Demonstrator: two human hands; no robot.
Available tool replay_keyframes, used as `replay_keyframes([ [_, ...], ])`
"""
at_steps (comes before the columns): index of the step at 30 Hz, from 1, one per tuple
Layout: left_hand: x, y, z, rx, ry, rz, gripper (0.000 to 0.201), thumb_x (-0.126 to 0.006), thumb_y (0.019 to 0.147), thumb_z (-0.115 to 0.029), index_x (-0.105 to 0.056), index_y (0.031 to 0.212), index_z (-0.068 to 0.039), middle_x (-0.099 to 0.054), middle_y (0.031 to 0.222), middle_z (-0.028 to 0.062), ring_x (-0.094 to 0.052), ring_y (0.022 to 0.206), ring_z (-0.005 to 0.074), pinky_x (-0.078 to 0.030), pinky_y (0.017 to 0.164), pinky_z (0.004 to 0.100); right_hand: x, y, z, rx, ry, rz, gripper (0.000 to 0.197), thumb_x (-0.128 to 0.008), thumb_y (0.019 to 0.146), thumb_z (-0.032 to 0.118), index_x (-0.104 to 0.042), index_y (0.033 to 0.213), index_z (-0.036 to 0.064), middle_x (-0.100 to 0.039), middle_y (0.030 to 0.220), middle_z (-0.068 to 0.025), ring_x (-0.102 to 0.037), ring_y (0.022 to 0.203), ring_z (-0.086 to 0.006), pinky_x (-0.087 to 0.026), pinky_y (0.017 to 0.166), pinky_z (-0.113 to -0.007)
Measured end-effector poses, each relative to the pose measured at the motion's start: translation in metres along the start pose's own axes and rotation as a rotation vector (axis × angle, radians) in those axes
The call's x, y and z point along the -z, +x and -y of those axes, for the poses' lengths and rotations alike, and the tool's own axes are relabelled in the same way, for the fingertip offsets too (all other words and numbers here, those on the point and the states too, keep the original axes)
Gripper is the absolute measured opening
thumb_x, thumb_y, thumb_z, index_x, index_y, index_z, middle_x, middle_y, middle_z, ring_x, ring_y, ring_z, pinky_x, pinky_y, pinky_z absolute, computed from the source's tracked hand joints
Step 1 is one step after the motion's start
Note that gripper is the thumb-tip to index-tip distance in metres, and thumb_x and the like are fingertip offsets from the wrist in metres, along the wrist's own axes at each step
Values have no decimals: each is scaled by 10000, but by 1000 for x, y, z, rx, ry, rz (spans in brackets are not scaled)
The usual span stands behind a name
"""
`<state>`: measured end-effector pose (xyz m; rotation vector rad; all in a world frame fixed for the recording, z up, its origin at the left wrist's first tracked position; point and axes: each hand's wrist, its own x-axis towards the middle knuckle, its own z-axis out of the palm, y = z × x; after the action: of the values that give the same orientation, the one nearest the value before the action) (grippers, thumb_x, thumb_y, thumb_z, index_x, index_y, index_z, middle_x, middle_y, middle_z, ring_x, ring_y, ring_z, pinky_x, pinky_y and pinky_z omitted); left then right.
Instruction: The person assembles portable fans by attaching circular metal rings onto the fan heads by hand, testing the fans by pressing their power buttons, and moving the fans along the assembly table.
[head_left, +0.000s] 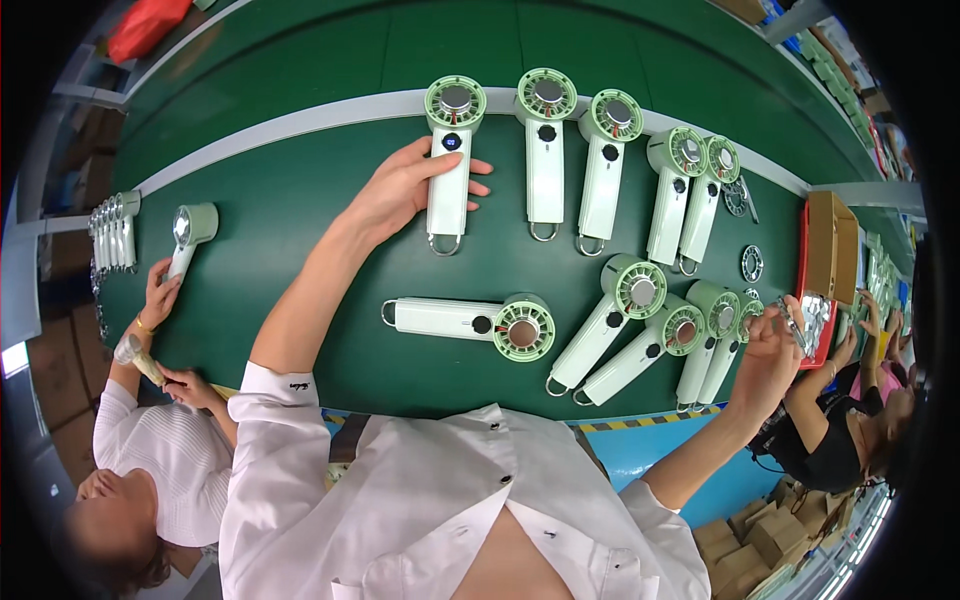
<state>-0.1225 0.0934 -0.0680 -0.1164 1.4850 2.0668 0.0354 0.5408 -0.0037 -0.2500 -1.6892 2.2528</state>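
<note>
Cuff lettering point(301, 385), fan display point(452, 142): both illegible

Red bag point(147, 28) top left, brown cartons point(57, 368) stacked at the left rim, person in ribbed white top point(165, 460) in front of them, at the green table point(330, 215) with its pale back rail point(300, 124). Lower right: blue floor point(640, 450), yellow-and-black striped tape point(650, 418), piled cardboard boxes point(778, 537), second person in black top point(838, 440), bright light strips point(868, 543) near the rim.
</note>
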Motion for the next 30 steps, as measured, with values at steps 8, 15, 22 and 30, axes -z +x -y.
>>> replay_keyframes([
  [8, -1, -1, 0, -9, 27, -11, 475, -531, 1032, -205, -372, 1399, 51, -631, 1236, 225, -676, 1043, 304, -597, 859, 440, -1, 0, 1, 11, 1, -41, 282, -564, 1013, 112, -552, 1254, -36, -654, 1090, -134, -602, 833, -157, -491, 836, -320],
  [15, -20, 2, 2, -132, 354, -242, 522, -735, 925, -342, -482, 1205, 19, -682, 945, 107, -677, 740, 160, -564, 629, 300, -13, -13, 3, 5, -274, -62, 540, -699, 930, 218, -479, 1351, -37, -512, 1390, -246, -663, 916, -228, -525, 925, -396],
  [22, -11, 3, 7, -178, 817, -636, 484, -740, 901, -374, -588, 1128, 26, -651, 909, 78, -606, 775, 128, -493, 697, 294, -63, -9, -6, -112, -55, 84, 630, -309, 1075, 520, -512, 1318, -25, -652, 1166, -229, -671, 755, -266, -536, 773, -371],
  [30, 0, 3, 17, -326, 978, -679, 596, -719, 901, -422, -581, 1147, 103, -677, 905, 172, -652, 790, 226, -517, 738, 367, -90, 1, 1, -174, -161, 152, 392, -598, 931, -6, -544, 1318, -38, -681, 1082, -152, -653, 720, -189, -536, 676, -300],
])
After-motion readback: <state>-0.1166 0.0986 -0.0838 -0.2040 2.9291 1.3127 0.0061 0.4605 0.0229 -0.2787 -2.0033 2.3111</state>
